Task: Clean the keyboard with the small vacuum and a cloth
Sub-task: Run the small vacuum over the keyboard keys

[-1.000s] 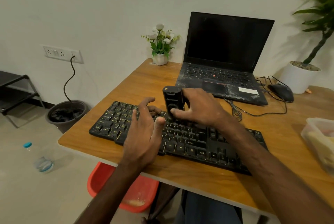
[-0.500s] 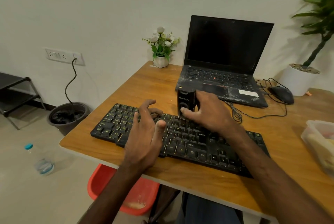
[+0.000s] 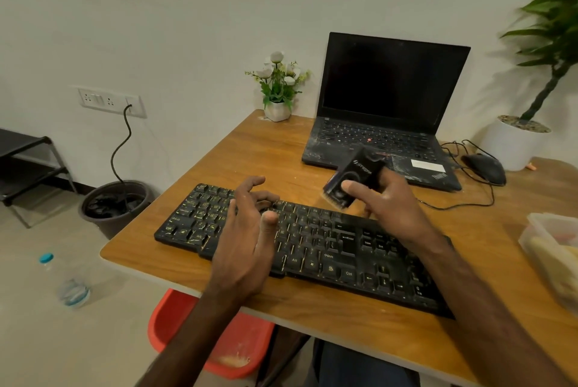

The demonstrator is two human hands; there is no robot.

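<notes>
A: Layout, big stuff first?
B: Wooden table (image 3: 275, 152). Black keyboard (image 3: 331, 250) flat along its near edge, in easy reach.
A: Hands?
B: Left hand (image 3: 247, 239) lies on the keys left of centre, fingers loose, grasping nothing. Probably pinning the board so it won't slide. Right hand (image 3: 389, 203) is wrapped round the small vacuum (image 3: 353, 178), thumb across its front.
A: Vacuum where?
B: Tilted, brush end down, just beyond the keyboard's far edge, before the laptop (image 3: 384, 89). Whether it touches the table, can't tell.
</notes>
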